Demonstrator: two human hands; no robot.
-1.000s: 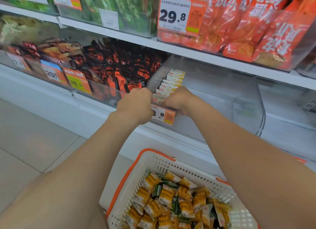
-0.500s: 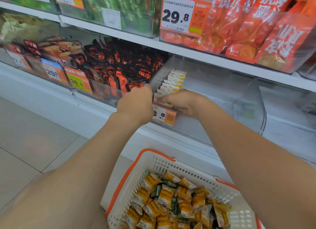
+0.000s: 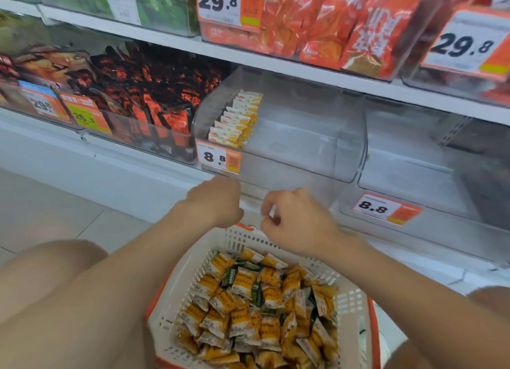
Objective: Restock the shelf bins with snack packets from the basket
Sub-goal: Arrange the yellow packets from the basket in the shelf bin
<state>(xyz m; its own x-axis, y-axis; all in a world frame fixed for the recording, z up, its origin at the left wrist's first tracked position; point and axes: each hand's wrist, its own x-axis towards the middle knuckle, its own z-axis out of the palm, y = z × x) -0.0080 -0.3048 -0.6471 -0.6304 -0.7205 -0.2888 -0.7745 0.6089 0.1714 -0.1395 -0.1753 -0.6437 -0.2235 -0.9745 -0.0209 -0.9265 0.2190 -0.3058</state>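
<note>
Head view: basket (image 3: 176,294) at 6 o'clock, bin (image 3: 289,159) at 12.
Left hand (image 3: 218,200): fingers tucked under; grip cannot be told.
Right hand (image 3: 298,219): loosely curled, holding nothing.
Packets (image 3: 248,308): heaped in basket, long axes mixed.
Row (image 3: 234,120): on edge in bin, running toward 1 o'clock.
</note>
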